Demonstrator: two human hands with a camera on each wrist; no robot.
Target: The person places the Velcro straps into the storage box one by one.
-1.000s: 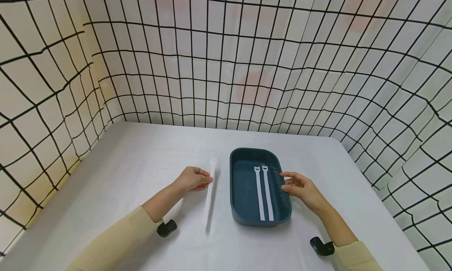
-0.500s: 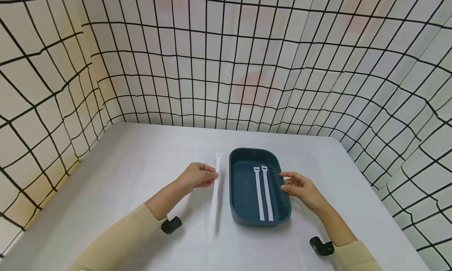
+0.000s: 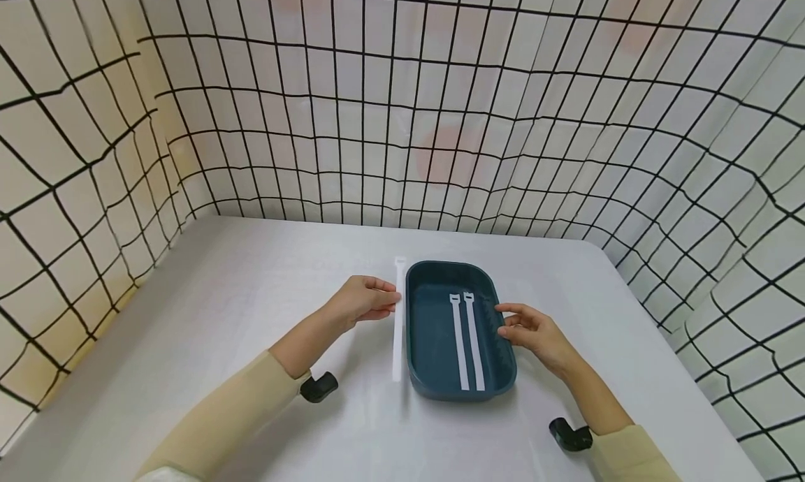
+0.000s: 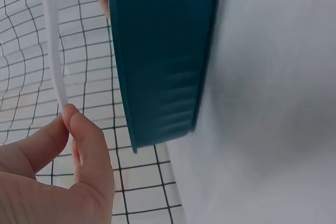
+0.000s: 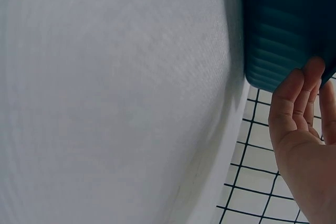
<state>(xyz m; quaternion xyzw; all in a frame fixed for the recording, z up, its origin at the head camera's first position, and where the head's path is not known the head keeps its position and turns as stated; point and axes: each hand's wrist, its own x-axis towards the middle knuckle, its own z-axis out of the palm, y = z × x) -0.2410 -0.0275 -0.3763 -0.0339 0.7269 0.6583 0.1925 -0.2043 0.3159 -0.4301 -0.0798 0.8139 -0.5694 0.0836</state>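
Pinched between thumb and fingertips of my left hand [image 3: 367, 299] is a white hook-and-loop cable tie [image 3: 398, 342] with a slotted head at its far end. It hangs upright along the left side of a dark teal tray [image 3: 428, 388], raised off the table. Thumb and fingers of my right hand [image 3: 534, 334] hold the tray's right rim. Inside the tray lie two more white cable ties, a left one [image 3: 461, 349] and a right one [image 3: 476, 349], side by side with heads away from me. In the left wrist view, the held cable tie [image 4: 52, 40] is above the tray's rim.
A white-covered table [image 3: 283, 258] lies under the tray. Black netting [image 3: 371, 147] over white walls encloses the back and both sides. A dark wrist camera [image 3: 318, 387] sits at the left wrist and another wrist camera [image 3: 571, 434] at the right.
My left hand has moved right and slightly away from me, bringing the cable tie close to the tray's left rim. The right hand and the tray have stayed in place.
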